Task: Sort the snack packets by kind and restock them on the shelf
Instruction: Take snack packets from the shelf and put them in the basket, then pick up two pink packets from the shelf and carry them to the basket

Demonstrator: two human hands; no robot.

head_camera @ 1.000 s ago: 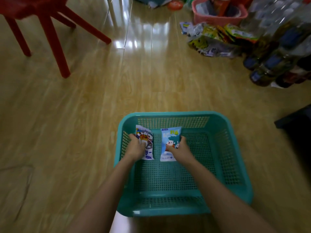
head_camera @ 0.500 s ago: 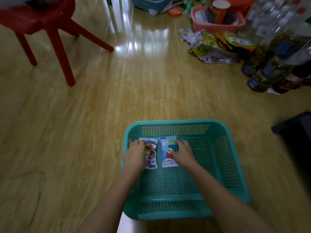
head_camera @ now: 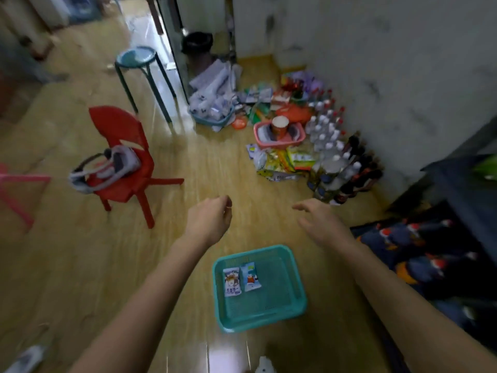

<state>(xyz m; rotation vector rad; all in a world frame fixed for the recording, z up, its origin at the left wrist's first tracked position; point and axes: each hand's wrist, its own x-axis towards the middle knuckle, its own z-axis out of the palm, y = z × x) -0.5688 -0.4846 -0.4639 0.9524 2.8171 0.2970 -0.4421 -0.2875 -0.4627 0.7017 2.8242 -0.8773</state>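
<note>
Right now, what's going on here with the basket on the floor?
Someone is sorting snacks. A white packet and a blue packet lie side by side in the teal basket. Both the left hand and right hand hover empty beyond it. More snack packets and bottles sit by the wall.

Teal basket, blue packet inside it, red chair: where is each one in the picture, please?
teal basket [head_camera: 269, 300]: head view, bare mesh floor.
blue packet [head_camera: 250, 277]: head view, middle of its printed face.
red chair [head_camera: 115, 125]: head view, middle of its backrest.
</note>
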